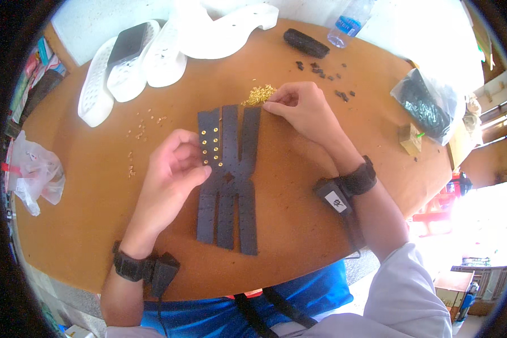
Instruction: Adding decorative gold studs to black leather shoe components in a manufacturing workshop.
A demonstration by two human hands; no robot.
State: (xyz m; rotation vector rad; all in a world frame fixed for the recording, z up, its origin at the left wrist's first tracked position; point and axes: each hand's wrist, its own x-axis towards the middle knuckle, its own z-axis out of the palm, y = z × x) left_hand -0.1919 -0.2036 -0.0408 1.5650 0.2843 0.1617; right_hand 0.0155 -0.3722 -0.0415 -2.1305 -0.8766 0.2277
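A flat black slotted piece point(228, 179), cut into strips at both ends and dotted with small holes, lies on the table in front of me. Gold eyelets point(216, 139) sit in two rows on its upper left strip. My left hand point(177, 160) grips the piece's left edge, thumb on top just below the eyelets and fingers curled at the side. Beyond the piece is a small pile of loose gold eyelets point(261, 94). My right hand point(303, 107) is at the pile's right edge, thumb and forefinger pinched together; whatever is between them is too small to make out.
White shoe soles point(96, 93) stand at the back left, a dark flat box point(127, 44) on one. At the back are a black roll point(306, 43), dark scraps point(318, 71) and a water bottle point(343, 31). Bags lie left and right, beside a wooden block point(409, 141).
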